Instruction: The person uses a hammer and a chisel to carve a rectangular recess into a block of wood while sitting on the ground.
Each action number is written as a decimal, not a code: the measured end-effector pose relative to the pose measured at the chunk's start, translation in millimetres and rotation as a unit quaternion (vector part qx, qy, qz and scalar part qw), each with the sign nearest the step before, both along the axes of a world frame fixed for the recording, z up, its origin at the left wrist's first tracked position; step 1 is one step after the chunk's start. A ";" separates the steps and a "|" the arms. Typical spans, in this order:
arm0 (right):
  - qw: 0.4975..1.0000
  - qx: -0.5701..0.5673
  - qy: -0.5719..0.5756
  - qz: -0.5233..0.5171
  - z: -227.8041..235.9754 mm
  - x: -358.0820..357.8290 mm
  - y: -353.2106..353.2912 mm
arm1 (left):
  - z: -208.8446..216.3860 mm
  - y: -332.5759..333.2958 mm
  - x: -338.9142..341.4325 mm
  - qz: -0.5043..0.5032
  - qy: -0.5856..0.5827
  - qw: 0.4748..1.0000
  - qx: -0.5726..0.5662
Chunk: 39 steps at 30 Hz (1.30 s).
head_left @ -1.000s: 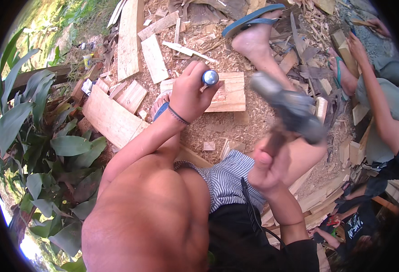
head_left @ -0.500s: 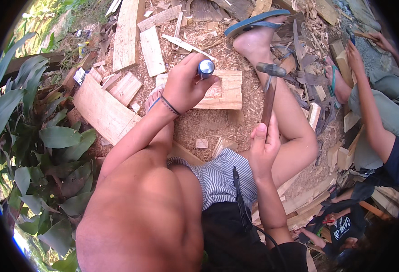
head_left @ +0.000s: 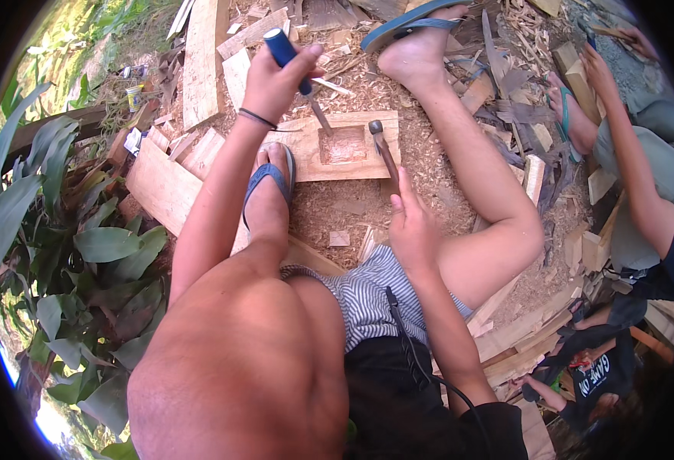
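Observation:
My left hand [head_left: 274, 80] is closed around the blue handle of a chisel [head_left: 282, 50], which leans with its top toward the far left. The blade slants down to the far left corner of a square recess [head_left: 342, 146] cut into a pale wooden board [head_left: 306, 157]. In my right hand [head_left: 413, 226] is a hammer [head_left: 387, 153] gripped by its brown wooden handle. The hammer's metal head is over the right end of the board, beside the recess. My left foot [head_left: 269, 188], in a blue flip-flop, rests against the board's left part.
Wood shavings and offcuts [head_left: 201, 69] cover the ground. A long plank [head_left: 164, 184] lies at left beside leafy plants [head_left: 107, 238]. My right leg [head_left: 490, 176] bends around the right side. Another person's arm [head_left: 632, 161] and foot are at the far right, with stacked timber [head_left: 532, 337] nearby.
The chisel has tilted from pointing up at me to leaning left, and my left hand moved up and left, uncovering the recess. The hammer came down and left toward the board.

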State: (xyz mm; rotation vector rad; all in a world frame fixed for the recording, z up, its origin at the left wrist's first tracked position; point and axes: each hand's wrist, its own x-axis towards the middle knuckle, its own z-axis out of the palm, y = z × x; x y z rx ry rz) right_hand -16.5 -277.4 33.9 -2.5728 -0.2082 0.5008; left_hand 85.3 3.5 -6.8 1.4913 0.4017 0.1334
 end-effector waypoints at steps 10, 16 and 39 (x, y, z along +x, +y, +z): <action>0.991 0.087 0.086 -0.047 13.6 10.8 -5.0 | 20.2 -11.8 -41.3 -0.128 0.013 0.991 -0.038; 0.995 0.088 0.031 -0.022 2.2 6.8 -6.0 | 28.5 -16.7 -47.5 -0.169 -0.066 0.983 0.002; 0.934 0.258 -0.209 0.135 88.8 8.6 -1.1 | 38.3 -39.9 -50.1 -0.258 -0.167 0.923 0.232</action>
